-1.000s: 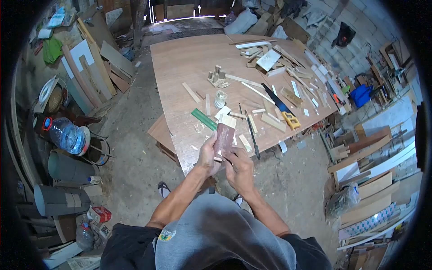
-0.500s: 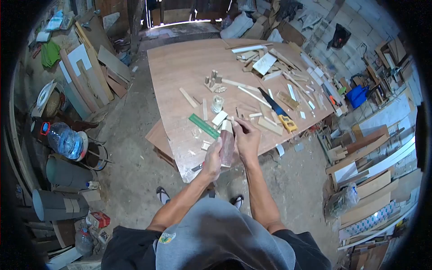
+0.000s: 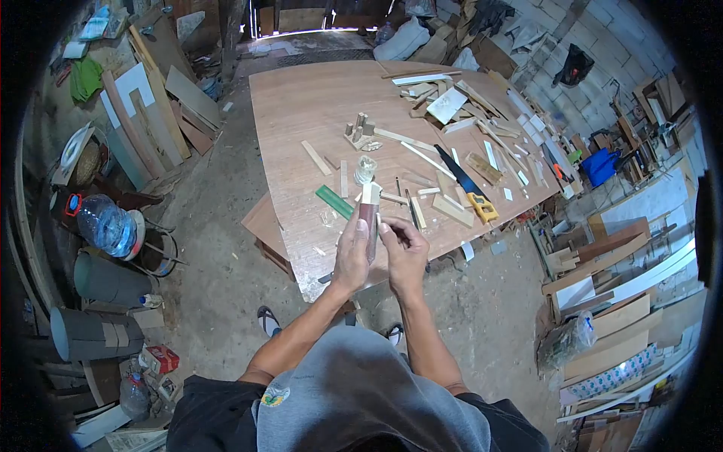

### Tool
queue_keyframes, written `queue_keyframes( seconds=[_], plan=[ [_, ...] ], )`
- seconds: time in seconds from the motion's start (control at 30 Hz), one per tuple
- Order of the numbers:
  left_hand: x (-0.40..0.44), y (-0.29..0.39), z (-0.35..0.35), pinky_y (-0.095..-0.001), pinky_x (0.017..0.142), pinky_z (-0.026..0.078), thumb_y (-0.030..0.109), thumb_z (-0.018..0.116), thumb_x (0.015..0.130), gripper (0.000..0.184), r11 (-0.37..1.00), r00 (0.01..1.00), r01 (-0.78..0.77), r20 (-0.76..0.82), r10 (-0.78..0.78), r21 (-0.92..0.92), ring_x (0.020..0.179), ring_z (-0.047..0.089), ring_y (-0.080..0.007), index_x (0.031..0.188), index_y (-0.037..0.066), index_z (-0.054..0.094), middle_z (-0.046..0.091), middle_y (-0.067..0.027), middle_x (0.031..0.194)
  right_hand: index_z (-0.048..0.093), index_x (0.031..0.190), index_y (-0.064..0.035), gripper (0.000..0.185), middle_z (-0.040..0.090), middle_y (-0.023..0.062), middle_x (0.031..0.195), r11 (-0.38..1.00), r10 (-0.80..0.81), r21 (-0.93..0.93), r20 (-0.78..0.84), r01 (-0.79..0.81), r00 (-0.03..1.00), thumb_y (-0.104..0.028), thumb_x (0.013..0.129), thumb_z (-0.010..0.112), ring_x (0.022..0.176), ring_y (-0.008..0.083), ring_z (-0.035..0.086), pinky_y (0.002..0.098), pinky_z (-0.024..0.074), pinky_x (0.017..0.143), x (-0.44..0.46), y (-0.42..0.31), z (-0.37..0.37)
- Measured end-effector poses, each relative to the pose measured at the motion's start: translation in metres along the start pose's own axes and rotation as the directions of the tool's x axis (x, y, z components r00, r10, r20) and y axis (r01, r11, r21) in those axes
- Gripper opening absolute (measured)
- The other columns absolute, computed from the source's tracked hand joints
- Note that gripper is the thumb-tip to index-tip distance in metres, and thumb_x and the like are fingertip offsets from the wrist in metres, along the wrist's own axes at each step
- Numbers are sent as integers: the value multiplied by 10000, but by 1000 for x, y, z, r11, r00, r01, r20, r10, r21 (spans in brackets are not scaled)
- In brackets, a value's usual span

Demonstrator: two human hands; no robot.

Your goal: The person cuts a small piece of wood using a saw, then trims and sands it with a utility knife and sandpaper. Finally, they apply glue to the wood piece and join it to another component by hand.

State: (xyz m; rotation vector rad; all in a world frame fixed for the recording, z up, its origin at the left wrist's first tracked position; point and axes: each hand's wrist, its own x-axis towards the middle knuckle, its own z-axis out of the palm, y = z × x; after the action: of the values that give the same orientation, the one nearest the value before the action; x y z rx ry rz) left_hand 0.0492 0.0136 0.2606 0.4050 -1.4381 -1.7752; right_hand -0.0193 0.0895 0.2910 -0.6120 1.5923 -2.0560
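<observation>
My left hand (image 3: 352,252) is wrapped round a dark reddish-brown block (image 3: 369,218), held upright over the table's near end. A pale wood piece (image 3: 371,193) shows at the block's top. My right hand (image 3: 405,250) is beside the block's right side, thumb near it and fingers curled; whether it grips anything is too small to tell. Just left of the block lies a green strip (image 3: 334,201). Beyond the block stands a clear jar (image 3: 366,167).
On the wooden table (image 3: 294,105) lie a yellow-handled saw (image 3: 468,184), a small stand with upright pegs (image 3: 361,130), loose sticks and a pile of wood offcuts (image 3: 448,104). A large water bottle (image 3: 108,224) stands at left. Boards (image 3: 617,324) lean at right.
The block has turned more upright and narrow in my left hand. My right hand went up to the pale wood's top, then came back down beside the block.
</observation>
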Motion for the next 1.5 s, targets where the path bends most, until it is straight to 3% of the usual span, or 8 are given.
queue_keyframes(
  seconds=[0.07,0.13,0.37,0.63,1.0,1.3,1.37,1.5],
  plan=[
    [-1,3,2,-306,1015,407,402,340,1077,591,1000,1000,-14,19,14,-18,1168,522,-172,1466,-43,362,540,-119,1305,717,1074,28,181,709,81,1009,926,-212,-317,10,204,977,-33,909,672,857,117,651,230,507,795,-3,4,1],
    [1,6,1,-338,1089,348,400,322,1074,629,999,1000,23,6,-23,-41,1306,458,-242,1482,-78,319,485,-202,1412,721,1098,8,218,701,85,1018,897,-245,-364,61,250,968,-23,887,675,835,112,634,230,498,754,-2,-1,-1],
    [7,12,5,-330,1063,374,393,313,1078,620,1000,1000,8,-15,-8,-26,1248,490,-225,1480,-78,322,511,-195,1369,718,1094,35,236,712,137,1029,838,-202,-498,96,223,975,-9,865,679,901,154,655,260,513,805,-9,-11,3],
    [5,-1,1,-295,806,507,388,345,1079,463,945,989,150,29,-148,-290,919,594,-139,1273,5,519,605,-65,1046,726,1066,33,226,708,153,984,800,-340,-498,82,334,937,-25,852,685,870,161,664,255,511,757,-6,-7,7],
    [-3,2,-10,-312,852,515,359,364,1072,426,830,942,310,36,-332,-464,937,640,-160,1246,12,542,644,-84,1054,714,1011,35,225,678,217,973,572,-497,-593,300,567,814,42,794,652,866,340,694,375,557,710,-21,6,-3],
    [-20,-6,-14,-348,910,515,370,367,1066,451,724,866,469,105,-488,-505,999,647,-191,1271,9,543,651,-108,1123,707,980,35,201,671,225,978,567,-418,-600,380,564,825,63,791,644,829,331,690,355,547,668,-19,4,-12],
    [-29,-13,-14,-347,888,520,365,366,1066,450,700,854,488,121,-505,-522,984,649,-190,1273,10,548,653,-107,1127,732,969,-7,233,700,172,940,667,-402,-597,215,446,890,21,740,698,865,319,688,365,539,824,5,10,-11],
    [-21,-26,-21,-323,860,516,359,375,1065,444,701,841,450,-1,-541,-554,971,640,-178,1262,5,558,646,-90,1119,713,925,26,148,680,202,946,574,-459,-623,292,531,839,29,792,649,814,338,685,381,549,721,-42,24,-3]
  ],
)
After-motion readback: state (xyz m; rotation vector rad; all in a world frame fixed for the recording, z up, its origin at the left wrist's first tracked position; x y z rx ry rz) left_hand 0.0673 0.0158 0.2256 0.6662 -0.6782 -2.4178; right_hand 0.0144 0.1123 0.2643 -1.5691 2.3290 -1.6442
